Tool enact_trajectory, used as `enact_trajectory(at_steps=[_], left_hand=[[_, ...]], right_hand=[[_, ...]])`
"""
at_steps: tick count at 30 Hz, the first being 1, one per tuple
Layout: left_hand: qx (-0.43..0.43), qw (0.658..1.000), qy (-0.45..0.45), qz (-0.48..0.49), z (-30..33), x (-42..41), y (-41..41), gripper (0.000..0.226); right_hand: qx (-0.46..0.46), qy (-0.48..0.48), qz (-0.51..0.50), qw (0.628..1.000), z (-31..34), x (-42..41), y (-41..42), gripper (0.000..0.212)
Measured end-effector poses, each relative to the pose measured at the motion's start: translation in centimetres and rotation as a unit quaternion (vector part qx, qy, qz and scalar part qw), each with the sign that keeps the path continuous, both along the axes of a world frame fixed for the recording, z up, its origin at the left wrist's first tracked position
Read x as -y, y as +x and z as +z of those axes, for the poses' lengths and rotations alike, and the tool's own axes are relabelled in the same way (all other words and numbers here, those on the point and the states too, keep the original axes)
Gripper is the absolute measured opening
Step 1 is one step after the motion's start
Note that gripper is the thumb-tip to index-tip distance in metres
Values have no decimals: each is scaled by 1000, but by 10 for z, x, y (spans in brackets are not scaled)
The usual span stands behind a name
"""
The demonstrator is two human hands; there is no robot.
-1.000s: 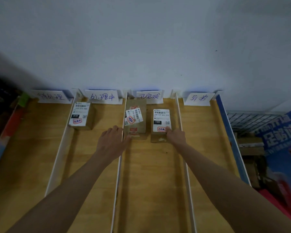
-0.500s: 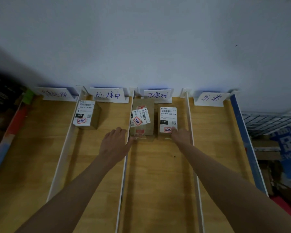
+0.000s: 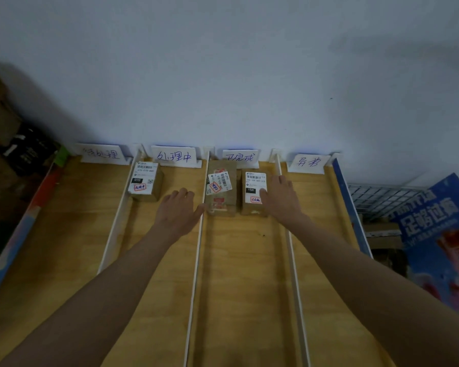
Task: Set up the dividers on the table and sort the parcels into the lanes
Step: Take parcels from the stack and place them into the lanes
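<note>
Three white dividers point(image 3: 196, 260) split the wooden table point(image 3: 64, 260) into lanes, each with a handwritten card at the wall. In the third lane two brown parcels lie side by side: a left parcel point(image 3: 221, 190) with skewed labels and a right parcel point(image 3: 252, 192) marked 15H. My right hand point(image 3: 280, 198) rests on the right parcel's right side, thumb on its label. My left hand point(image 3: 179, 211) lies flat in the second lane, its thumb against the middle divider by the left parcel. A third parcel point(image 3: 145, 182) marked 070 sits at the head of the second lane.
Blue side boards point(image 3: 351, 207) edge the table left and right. A wire rack point(image 3: 382, 197) and a blue printed poster point(image 3: 440, 234) stand to the right. Dark boxes are stacked at the far left. The first and fourth lanes hold only their cards.
My right hand has slid forward along the 15H parcel, pushing it further up the lane toward the wall. My left hand has stayed at the middle divider.
</note>
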State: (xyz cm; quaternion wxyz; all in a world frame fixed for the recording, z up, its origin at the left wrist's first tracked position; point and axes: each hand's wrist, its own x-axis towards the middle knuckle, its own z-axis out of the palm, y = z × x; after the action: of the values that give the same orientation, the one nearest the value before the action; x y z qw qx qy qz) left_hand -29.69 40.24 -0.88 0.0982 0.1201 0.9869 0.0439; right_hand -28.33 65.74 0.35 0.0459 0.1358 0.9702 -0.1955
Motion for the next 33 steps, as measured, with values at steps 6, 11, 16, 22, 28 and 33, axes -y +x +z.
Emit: enact_trajectory(at_steps=[6,11,16,22,28,33], left_hand=[[-61,998,11,-9,37,24,48,55],[-104,994,31,6,54,58,104,51],[-120,992,15,28,59,93,181,48],[-114,991,-8,70,74,136,265,48],[-129,984,-20,124,110,189,316,49],[-144,975,-35,163,131,242,340,44]], right_hand=[[-40,90,88,991,36,35,64,55],[-55,101,119,986,57,69,117,55],[-68,106,149,981,61,101,180,52],[-72,94,176,977,73,148,244,56],[-98,88,220,967,105,198,267,52],[-114,90,253,957,124,250,273,50]])
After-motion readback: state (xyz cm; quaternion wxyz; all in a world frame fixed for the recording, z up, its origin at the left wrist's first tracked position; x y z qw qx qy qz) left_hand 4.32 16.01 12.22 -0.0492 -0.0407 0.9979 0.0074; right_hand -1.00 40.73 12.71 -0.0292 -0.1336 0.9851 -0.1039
